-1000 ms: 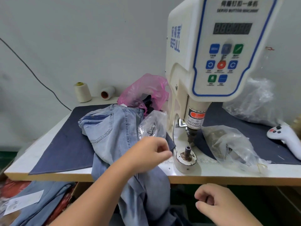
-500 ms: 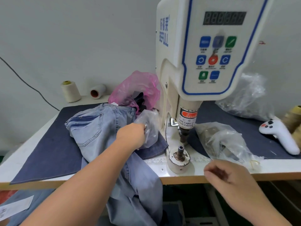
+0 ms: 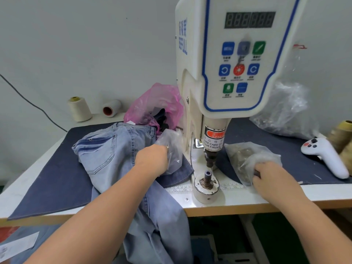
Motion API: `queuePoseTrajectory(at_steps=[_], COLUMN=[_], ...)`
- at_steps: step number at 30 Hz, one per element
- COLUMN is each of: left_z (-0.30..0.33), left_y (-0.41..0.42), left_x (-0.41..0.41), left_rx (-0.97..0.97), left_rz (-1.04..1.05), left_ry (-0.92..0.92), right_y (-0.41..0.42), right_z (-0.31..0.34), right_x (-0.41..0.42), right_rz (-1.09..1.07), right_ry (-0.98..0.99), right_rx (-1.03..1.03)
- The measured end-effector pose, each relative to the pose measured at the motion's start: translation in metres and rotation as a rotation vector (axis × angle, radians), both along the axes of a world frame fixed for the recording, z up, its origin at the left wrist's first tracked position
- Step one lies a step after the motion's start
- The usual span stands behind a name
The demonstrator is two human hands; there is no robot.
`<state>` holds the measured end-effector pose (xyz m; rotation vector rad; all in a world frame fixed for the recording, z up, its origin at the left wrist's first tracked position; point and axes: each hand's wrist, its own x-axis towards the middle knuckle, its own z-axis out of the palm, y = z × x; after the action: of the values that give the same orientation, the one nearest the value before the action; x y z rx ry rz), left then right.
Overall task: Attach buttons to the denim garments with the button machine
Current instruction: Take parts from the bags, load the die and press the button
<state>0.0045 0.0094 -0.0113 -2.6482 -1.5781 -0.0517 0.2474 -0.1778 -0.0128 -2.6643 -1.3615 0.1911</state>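
Observation:
The white button machine [image 3: 224,60] stands at the table's middle, its punch above a round lower die [image 3: 207,184]. Light blue denim jeans [image 3: 106,151] lie left of it and hang over the front edge. My left hand [image 3: 152,159] reaches into a small clear bag of metal parts [image 3: 171,147] lying on the jeans, fingers hidden inside it. My right hand [image 3: 270,178] grips the near side of a second clear bag of buttons [image 3: 245,159] right of the die. Whether either hand holds a button is hidden.
A dark blue mat [image 3: 47,178] covers the white table [image 3: 323,197]. A pink bag [image 3: 156,105] and two thread cones [image 3: 80,109] stand at the back left. A crumpled clear bag [image 3: 287,113], white controller [image 3: 325,155] and tan thread cone [image 3: 342,136] sit at the right.
My left hand moved from near the die up into the small bag on the jeans. My right hand rose from below the table edge onto the right-hand bag.

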Motion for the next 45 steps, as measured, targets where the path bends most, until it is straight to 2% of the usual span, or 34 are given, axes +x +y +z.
queuePoseTrajectory(at_steps=[5, 9, 14, 17, 22, 31, 35, 45], left_z=[0.001, 0.01, 0.02, 0.021, 0.015, 0.013, 0.02, 0.023], left_y=[-0.002, -0.011, -0.039, -0.066, -0.1, -0.103, -0.1, -0.099], left_x=[0.0, -0.004, -0.003, -0.002, 0.008, 0.018, 0.018, 0.018], left_rx=[0.013, -0.007, -0.02, -0.004, -0.253, -0.526, -0.599, -0.661], left_rz=[-0.001, 0.056, 0.024, -0.102, -0.249, -0.221, -0.219, -0.229], left_ry=[-0.063, -0.322, -0.725, -0.875, -1.055, -1.179, -1.161, -1.144], right_y=[0.012, 0.009, -0.003, -0.002, -0.001, -0.002, -0.002, -0.002], right_z=[0.013, 0.024, 0.006, -0.004, -0.01, -0.014, -0.015, -0.015], right_x=[-0.004, -0.009, -0.01, -0.005, -0.001, -0.002, -0.003, -0.003], right_rz=[-0.095, -0.122, -0.063, -0.057, -0.053, -0.075, -0.072, -0.075], right_ry=[0.068, 0.136, -0.023, -0.06, -0.086, -0.053, -0.051, -0.039], right_rx=[-0.153, -0.184, 0.07, 0.131, 0.165, 0.21, 0.224, 0.213])
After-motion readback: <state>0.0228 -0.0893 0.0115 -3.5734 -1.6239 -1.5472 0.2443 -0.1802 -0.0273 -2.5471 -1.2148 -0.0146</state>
